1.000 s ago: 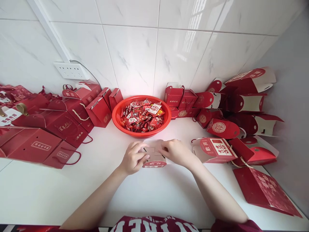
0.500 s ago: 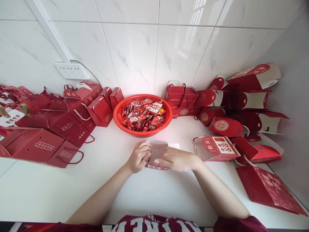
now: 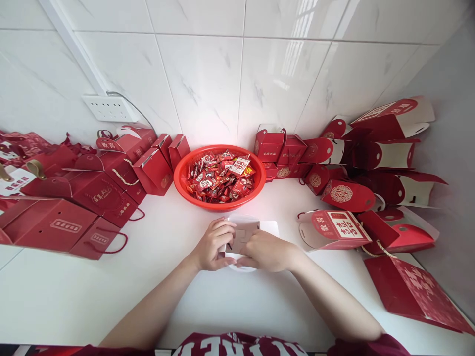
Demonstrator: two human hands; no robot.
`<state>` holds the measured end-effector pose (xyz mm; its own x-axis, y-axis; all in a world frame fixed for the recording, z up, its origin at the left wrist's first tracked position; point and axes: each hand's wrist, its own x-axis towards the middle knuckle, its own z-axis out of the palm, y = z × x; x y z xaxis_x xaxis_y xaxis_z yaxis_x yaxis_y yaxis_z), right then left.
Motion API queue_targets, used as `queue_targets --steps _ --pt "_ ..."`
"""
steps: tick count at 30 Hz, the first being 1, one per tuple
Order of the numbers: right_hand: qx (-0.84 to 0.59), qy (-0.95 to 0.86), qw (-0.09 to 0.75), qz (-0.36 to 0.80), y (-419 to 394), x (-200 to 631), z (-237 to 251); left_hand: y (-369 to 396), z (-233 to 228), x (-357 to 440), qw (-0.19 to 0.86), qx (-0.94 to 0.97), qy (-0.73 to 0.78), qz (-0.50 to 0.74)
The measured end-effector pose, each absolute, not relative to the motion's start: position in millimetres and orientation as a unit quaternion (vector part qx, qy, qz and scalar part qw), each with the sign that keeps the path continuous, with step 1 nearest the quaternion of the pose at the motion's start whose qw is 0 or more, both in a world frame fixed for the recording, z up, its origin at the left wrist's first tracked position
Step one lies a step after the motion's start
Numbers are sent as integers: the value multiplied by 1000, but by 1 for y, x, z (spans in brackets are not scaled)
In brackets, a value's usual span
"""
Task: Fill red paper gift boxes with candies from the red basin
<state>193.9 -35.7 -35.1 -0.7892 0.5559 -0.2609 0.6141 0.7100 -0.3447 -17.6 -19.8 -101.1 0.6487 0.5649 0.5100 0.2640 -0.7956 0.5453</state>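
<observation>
Left hand (image 3: 214, 245): fingers curled onto the left side of a small folded card box (image 3: 243, 236), pinching its near edge; grip narrow, closed on the card.
Right hand (image 3: 267, 250): lies over the box's right half, thumb and fingers pressing a flap down; also holding the box.
Box position: on the white counter (image 3: 230, 301), just at 6 o'clock of the red basket (image 3: 180, 174), white inner face up, red outside mostly hidden.
Basket: full of wrapped candies (image 3: 220, 178), close to the box's far edge but apart from it.
At 9 to 10 o'clock: closed red gift boxes (image 3: 92, 193) with cord handles, crowded in rows.
At 2 to 3 o'clock: open-mouthed empty boxes (image 3: 374, 158) tipped on their sides, one with a printed label (image 3: 336, 225) nearest the right wrist.
Risk, crease: pressing both flaps at once may buckle the thin card or tear the tab slot; slot state hidden under the fingers.
Risk, slide: smooth counter, so a hard push could shoot the box forward into the basket rim.
Risk, elbow: right forearm passes near the labelled box; a wide sweep would likely knock it.
</observation>
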Motion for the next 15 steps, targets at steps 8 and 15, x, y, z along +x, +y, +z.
queue_targets --steps 8,15 --pt "330 922 55 -196 -41 196 -30 -25 -104 -14 196 890 226 343" --pt "372 882 -183 -226 -44 219 0 -35 -104 -6 180 899 200 346"
